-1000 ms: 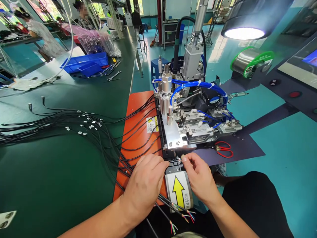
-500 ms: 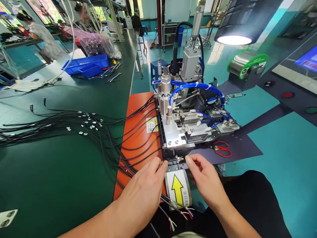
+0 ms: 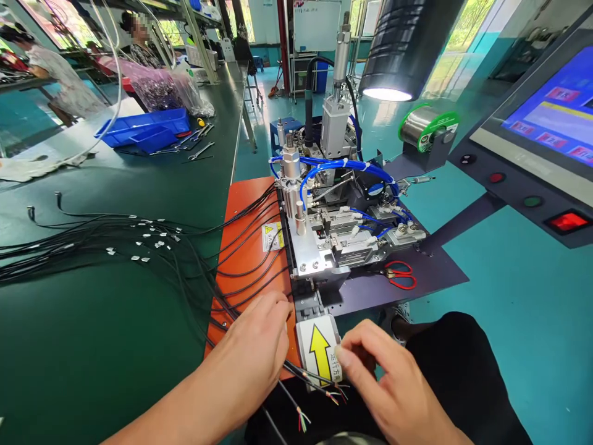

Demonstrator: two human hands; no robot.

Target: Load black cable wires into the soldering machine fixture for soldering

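Black cables (image 3: 241,321) run beneath hands, grip seemingly hidden.

A single camera sits on the person's head, looking forward and steeply down over the near edge of the green workbench (image 3: 92,321). It is close to the left hand (image 3: 250,346) and right hand (image 3: 393,383) at the bottom of the frame, with the soldering machine (image 3: 333,222) just beyond them at centre. Farther up, the view runs along the bench towards its far end and the hall behind.
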